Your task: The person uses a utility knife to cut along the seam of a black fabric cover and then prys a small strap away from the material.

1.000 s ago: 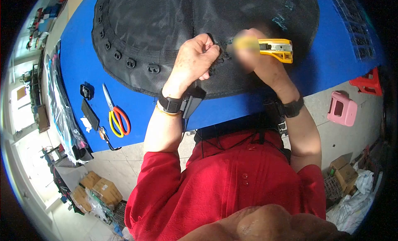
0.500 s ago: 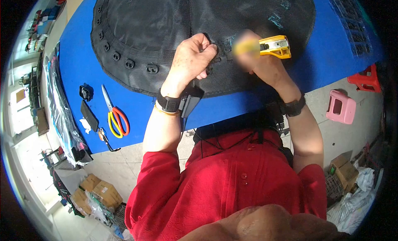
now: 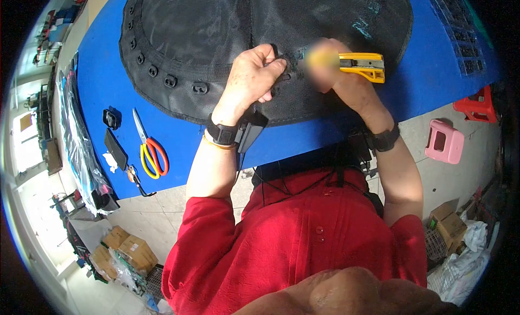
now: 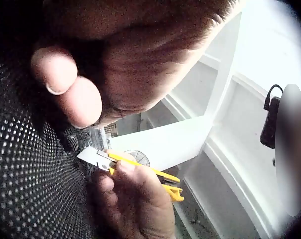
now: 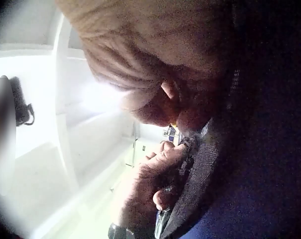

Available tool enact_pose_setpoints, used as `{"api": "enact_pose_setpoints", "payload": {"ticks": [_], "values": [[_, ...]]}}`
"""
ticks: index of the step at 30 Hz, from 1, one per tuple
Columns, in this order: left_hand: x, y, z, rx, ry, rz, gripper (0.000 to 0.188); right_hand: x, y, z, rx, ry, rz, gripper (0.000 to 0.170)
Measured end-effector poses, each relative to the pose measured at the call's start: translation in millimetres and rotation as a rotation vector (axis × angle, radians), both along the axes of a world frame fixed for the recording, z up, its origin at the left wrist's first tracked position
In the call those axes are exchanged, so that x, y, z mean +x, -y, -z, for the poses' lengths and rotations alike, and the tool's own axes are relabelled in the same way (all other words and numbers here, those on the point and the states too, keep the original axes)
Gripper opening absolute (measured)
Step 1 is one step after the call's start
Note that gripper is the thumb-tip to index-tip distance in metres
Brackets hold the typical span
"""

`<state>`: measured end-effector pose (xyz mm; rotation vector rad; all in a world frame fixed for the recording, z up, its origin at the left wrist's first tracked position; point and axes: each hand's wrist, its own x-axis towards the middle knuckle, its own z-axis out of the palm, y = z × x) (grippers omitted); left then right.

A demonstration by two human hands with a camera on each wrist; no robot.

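A round black mesh sheet (image 3: 211, 44) edged with black plastic clips (image 3: 170, 80) lies before me. My left hand (image 3: 252, 74) pinches dark material at the sheet between thumb and curled index finger; I cannot tell whether it is mesh or loose thread. Close to its right, my right hand (image 3: 349, 85) grips a yellow utility knife (image 3: 362, 67). In the left wrist view the knife's blade (image 4: 93, 156) is out and its tip points at the mesh, just below the left fingertips (image 4: 83, 104). In the right wrist view the left hand (image 5: 150, 179) shows beyond the right fingers.
The sheet rests on a blue table (image 3: 189, 147). Left of it lie scissors (image 3: 151, 150) with red and yellow handles, a flat black item (image 3: 115, 148) and plastic-wrapped goods (image 3: 81, 141). A pink stool (image 3: 445, 141) and a red stool (image 3: 476, 105) stand on the floor at right.
The right hand tilted the knife's rear end up, then brought it back nearly level. The mesh sheet shifted slightly left. The left hand keeps its pinch in almost the same place.
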<state>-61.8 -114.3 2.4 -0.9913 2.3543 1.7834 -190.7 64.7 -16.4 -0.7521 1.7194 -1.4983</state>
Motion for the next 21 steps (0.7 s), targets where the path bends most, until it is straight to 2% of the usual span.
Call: {"api": "enact_pose_setpoints", "payload": {"ticks": [5, 8, 21], "values": [[-0.6, 0.5, -4.2, 0.004, 0.014, 0.018, 0.031, -1.6, 8.3, -1.6, -0.117, 0.021, 0.081, 0.014], [-1.1, 0.8, -4.4, 0.002, 0.015, 0.028, 0.032, -3.3, 17.4, 2.2, -0.154, -0.033, 0.046, 0.015], [0.6, 1.6, -1.5, 0.02, -0.001, 0.024, 0.032, -3.5, 24.7, 7.4, -0.127, -0.099, 0.003, 0.014]]}}
